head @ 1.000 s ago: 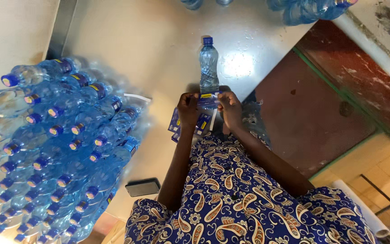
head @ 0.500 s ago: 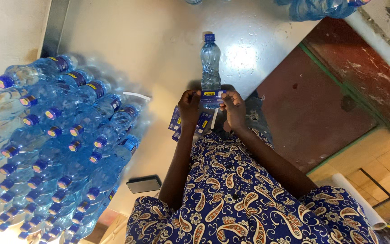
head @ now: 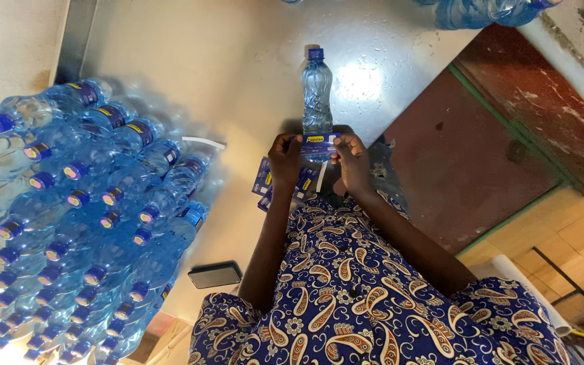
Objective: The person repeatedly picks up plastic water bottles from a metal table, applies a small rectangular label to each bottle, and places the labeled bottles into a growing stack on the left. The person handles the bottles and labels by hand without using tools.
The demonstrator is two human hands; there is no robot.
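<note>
Two hands unmoved since before, left hand (head: 284, 157) and right hand (head: 353, 159) pinching blue label (head: 318, 139) around clear bottle (head: 317, 94) lying on floor (head: 238, 74), bottle base hidden, spare labels (head: 263, 181) partly covered.

clear blue bottle (head: 317, 94), blue label (head: 319, 140), navy paisley dress (head: 346, 297)

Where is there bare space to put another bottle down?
The pale shiny floor is bare between the stacked blue-capped plastic bottles and the clear plastic water bottle both hands hold. It is crowded by the loose blue paper labels and the dark flat phone.
</note>
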